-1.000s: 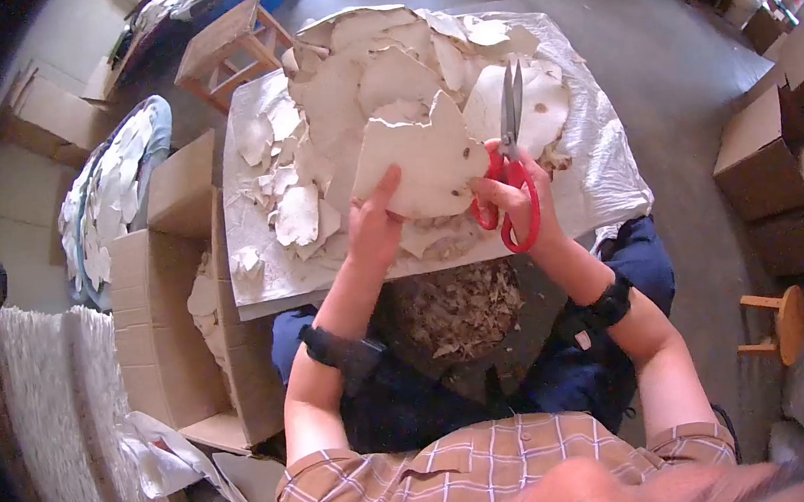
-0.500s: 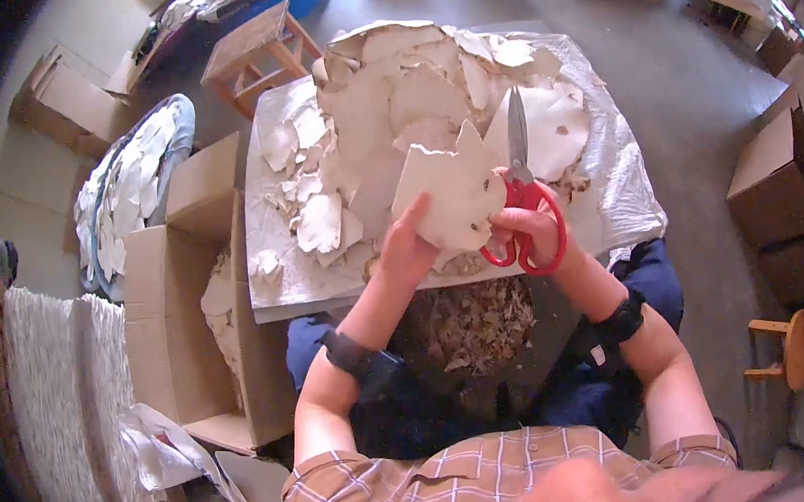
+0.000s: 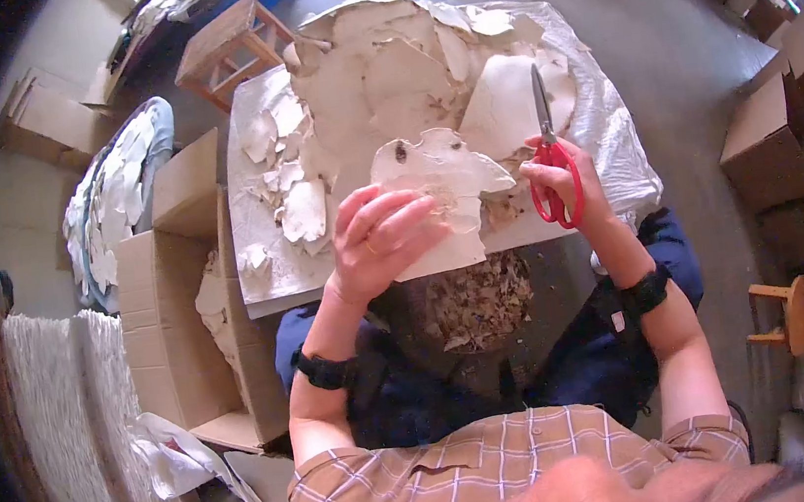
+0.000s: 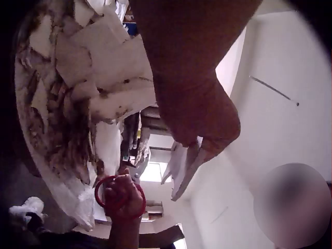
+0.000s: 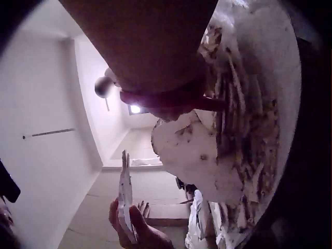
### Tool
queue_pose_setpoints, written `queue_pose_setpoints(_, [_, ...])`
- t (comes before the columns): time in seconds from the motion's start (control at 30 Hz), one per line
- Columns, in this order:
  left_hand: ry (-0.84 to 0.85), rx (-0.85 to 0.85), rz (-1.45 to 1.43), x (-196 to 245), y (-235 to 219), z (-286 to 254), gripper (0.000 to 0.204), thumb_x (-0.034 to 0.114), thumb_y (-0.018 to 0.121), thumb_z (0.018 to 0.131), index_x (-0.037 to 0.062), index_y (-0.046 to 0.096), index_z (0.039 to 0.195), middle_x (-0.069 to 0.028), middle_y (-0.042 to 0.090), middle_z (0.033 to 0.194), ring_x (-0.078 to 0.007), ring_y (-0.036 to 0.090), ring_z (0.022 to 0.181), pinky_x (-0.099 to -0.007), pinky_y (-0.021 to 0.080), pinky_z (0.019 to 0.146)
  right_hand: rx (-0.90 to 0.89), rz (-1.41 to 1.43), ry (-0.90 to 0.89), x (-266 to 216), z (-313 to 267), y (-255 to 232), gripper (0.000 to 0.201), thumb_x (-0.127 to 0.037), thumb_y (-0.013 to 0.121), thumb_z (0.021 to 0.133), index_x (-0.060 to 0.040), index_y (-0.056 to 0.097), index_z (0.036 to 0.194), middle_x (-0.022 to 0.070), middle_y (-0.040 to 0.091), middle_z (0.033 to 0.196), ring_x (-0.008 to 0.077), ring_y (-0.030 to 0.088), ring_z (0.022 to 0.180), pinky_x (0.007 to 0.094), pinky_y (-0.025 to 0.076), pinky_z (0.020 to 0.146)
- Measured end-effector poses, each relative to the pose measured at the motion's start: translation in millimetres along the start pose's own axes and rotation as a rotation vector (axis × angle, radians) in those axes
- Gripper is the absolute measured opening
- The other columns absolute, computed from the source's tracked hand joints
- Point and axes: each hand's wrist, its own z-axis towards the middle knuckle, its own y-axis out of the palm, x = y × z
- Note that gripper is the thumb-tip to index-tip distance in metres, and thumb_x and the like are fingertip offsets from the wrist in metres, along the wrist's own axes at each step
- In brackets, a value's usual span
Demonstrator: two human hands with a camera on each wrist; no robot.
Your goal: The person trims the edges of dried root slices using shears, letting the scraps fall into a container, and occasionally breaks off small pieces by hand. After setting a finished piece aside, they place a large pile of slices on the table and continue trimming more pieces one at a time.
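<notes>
A pale, irregular sheet piece [image 3: 448, 171] with a dark spot near its top edge is held up by the left hand [image 3: 383, 238], whose fingers lie across its left side. In the left wrist view the left hand [image 4: 199, 111] pinches the sheet [image 4: 184, 168]. Off to the right, the right hand [image 3: 573, 182] grips red-handled scissors [image 3: 543, 106], blades pointing away from the body and apart from the sheet. The right wrist view shows the sheet [image 5: 125, 192] edge-on in the left hand [image 5: 142, 233].
Broken pale sheets [image 3: 372, 76] are heaped on a plastic-covered table [image 3: 267, 281]. An open cardboard box [image 3: 153, 329] stands left, a wooden stool [image 3: 220, 49] behind it. Scraps [image 3: 478, 307] fill a container between the knees. More boxes [image 3: 768, 155] and a small stool [image 3: 799, 315] are at right.
The sheet has been turned over or around in the left hand, with the left fingers now across its near face. The right hand has let go of the sheet and moved right with the scissors.
</notes>
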Motion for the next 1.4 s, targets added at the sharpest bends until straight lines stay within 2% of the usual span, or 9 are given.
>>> queue_pose_setpoints(0.1, [0.050, -0.011, -0.002, 6, 8, -4, 0.022, 0.017, 0.066, 0.064, 0.0252, 0.064, 0.084, 0.0055, 0.054, 0.101, -0.0136, 0.052, 0.092, -0.0335, 0.042, 0.082, -0.034, 0.063, 0.140, -3, -5, 2, 0.028, -0.011, 0.060, 0.077, 0.0007, 0.049, 0.101, 0.0072, 0.056, 0.072, 0.0073, 0.049, 0.049, 0.0199, 0.040, 0.043])
queue_pose_setpoints(0.5, [0.132, -0.027, -0.017, 11, 35, -3, 0.028, 0.013, 0.062, 0.068, 0.0229, 0.062, 0.095, 0.0026, 0.052, 0.102, -0.0151, 0.050, 0.097, -0.0362, 0.039, 0.089, -0.218, 0.202, -0.076, -17, -11, 6, 0.037, -0.007, 0.064, 0.069, -0.0035, 0.051, 0.104, -0.0014, 0.052, 0.079, 0.0070, 0.050, 0.073, 0.0202, 0.040, 0.068])
queue_pose_setpoints(0.57, [-0.346, 0.226, -0.119, 5, 41, 4, 0.028, 0.016, 0.058, 0.076, 0.0134, 0.057, 0.104, -0.0010, 0.053, 0.102, -0.0148, 0.051, 0.095, -0.0334, 0.040, 0.087, -0.172, 0.231, -0.094, -16, -12, 5, 0.037, -0.006, 0.064, 0.068, -0.0038, 0.051, 0.103, -0.0017, 0.052, 0.079, 0.0068, 0.050, 0.073, 0.0199, 0.040, 0.068])
queue_pose_setpoints(0.6, [-0.346, 0.223, -0.120, 3, 40, 5, 0.028, 0.016, 0.058, 0.076, 0.0134, 0.057, 0.104, -0.0010, 0.053, 0.102, -0.0148, 0.051, 0.095, -0.0334, 0.040, 0.087, -0.126, 0.257, -0.111, -16, -12, 4, 0.037, -0.004, 0.064, 0.067, -0.0041, 0.051, 0.102, -0.0019, 0.051, 0.078, 0.0066, 0.050, 0.074, 0.0196, 0.040, 0.068])
queue_pose_setpoints(0.67, [-1.190, 0.156, -1.169, 0, 34, 7, 0.029, 0.017, 0.054, 0.082, 0.0041, 0.053, 0.109, -0.0027, 0.055, 0.096, -0.0117, 0.053, 0.089, -0.0272, 0.043, 0.078, -0.128, 0.221, -0.132, -13, -11, 4, 0.037, -0.003, 0.064, 0.067, -0.0043, 0.051, 0.102, -0.0021, 0.051, 0.078, 0.0063, 0.050, 0.073, 0.0191, 0.040, 0.066])
queue_pose_setpoints(0.77, [-1.402, -0.139, -1.415, -11, 45, -8, 0.031, 0.018, 0.052, 0.084, 0.0018, 0.051, 0.110, 0.0001, 0.056, 0.089, -0.0059, 0.051, 0.079, -0.0202, 0.042, 0.066, -0.146, 0.108, -0.153, -14, -17, 10, 0.036, 0.000, 0.064, 0.067, -0.0046, 0.052, 0.101, -0.0024, 0.051, 0.077, 0.0053, 0.049, 0.070, 0.0179, 0.040, 0.063])
queue_pose_setpoints(0.97, [-1.248, -0.195, -1.320, 4, 50, -6, 0.018, 0.014, 0.059, 0.079, -0.0001, 0.056, 0.089, 0.0015, 0.055, 0.079, -0.0038, 0.049, 0.071, -0.0184, 0.040, 0.061, -0.281, -0.091, -0.259, -4, -22, 19, 0.034, -0.001, 0.064, 0.069, -0.0039, 0.050, 0.100, -0.0016, 0.052, 0.073, 0.0040, 0.050, 0.064, 0.0168, 0.040, 0.055])
queue_pose_setpoints(1.13, [-1.078, -0.403, -1.268, 7, 54, -6, 0.016, 0.017, 0.055, 0.082, 0.0018, 0.054, 0.088, 0.0042, 0.050, 0.076, -0.0031, 0.044, 0.070, -0.0173, 0.036, 0.061, -0.367, 0.153, 0.030, -17, -17, 17, 0.033, -0.009, 0.062, 0.073, -0.0022, 0.047, 0.102, 0.0000, 0.054, 0.073, 0.0042, 0.049, 0.062, 0.0185, 0.039, 0.050])
queue_pose_setpoints(1.4, [-0.993, -0.540, -1.217, 10, 56, -9, 0.016, 0.018, 0.052, 0.084, 0.0020, 0.053, 0.086, 0.0039, 0.048, 0.076, -0.0041, 0.042, 0.071, -0.0181, 0.036, 0.062, -0.491, 0.043, -0.085, 5, -14, 30, 0.031, -0.009, 0.064, 0.070, -0.0029, 0.051, 0.098, 0.0002, 0.054, 0.073, 0.0063, 0.050, 0.068, 0.0194, 0.041, 0.061])
